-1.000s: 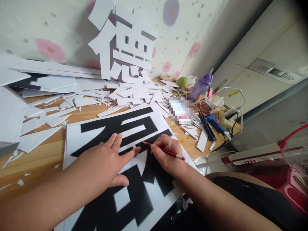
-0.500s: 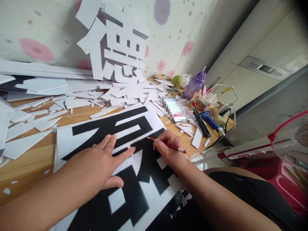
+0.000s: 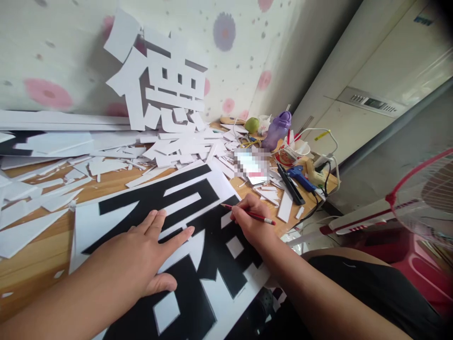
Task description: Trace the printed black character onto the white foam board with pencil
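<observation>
A white board (image 3: 222, 182) lies on the wooden table, bearing a large black character cutout (image 3: 198, 302) with white gaps in it. My left hand (image 3: 148, 250) rests on this black and white sheet, palm down with its fingers spread. My right hand (image 3: 251, 215) is closed around a dark red pencil (image 3: 260, 218). The pencil is held slanted, its sharpened tip pointing left over the upper right part of the black shape. Whether the tip touches the surface I cannot tell.
Behind the board lie many white foam board scraps (image 3: 180, 141). A cut white character (image 3: 138, 85) leans on the wall. At right are a phone with a blurred screen (image 3: 252, 165), a purple bottle (image 3: 278, 130), a blue glue gun (image 3: 300, 177) and a red-rimmed fan (image 3: 421, 189).
The camera view has shifted slightly, so the wall character sits lower and further left. My right hand with the pencil has moved slightly right along the black shape; my left hand stays on the sheet.
</observation>
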Demonstrator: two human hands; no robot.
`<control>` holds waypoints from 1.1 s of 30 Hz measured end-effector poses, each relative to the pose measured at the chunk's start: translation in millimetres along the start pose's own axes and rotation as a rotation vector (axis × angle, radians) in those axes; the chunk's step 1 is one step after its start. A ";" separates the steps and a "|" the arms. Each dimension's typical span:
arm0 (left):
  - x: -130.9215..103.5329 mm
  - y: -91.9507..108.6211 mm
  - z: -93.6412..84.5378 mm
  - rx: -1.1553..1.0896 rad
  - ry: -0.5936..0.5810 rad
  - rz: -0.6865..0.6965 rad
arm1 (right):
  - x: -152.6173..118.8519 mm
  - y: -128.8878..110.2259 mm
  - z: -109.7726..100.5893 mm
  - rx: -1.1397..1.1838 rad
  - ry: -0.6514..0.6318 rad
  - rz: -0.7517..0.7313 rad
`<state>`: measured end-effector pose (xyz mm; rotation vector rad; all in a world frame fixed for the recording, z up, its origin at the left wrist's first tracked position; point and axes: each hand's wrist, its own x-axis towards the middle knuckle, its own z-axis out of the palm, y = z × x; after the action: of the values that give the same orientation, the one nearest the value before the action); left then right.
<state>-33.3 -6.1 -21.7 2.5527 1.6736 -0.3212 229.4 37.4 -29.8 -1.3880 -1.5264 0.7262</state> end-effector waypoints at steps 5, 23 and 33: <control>1.7 -4.2 6.9 0.018 -0.065 -0.013 | 2.7 4.0 -1.1 0.000 0.048 0.028; -2.8 -10.6 11.1 0.111 0.010 0.047 | 10.3 5.0 1.1 0.124 0.220 0.174; 4.7 11.0 -38.6 -0.003 -0.194 -0.058 | 12.9 4.4 4.4 0.259 0.286 0.136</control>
<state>-16.3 0.4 14.4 2.3859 1.6770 -0.5505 228.0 51.4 -32.5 -1.3423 -1.0840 0.7441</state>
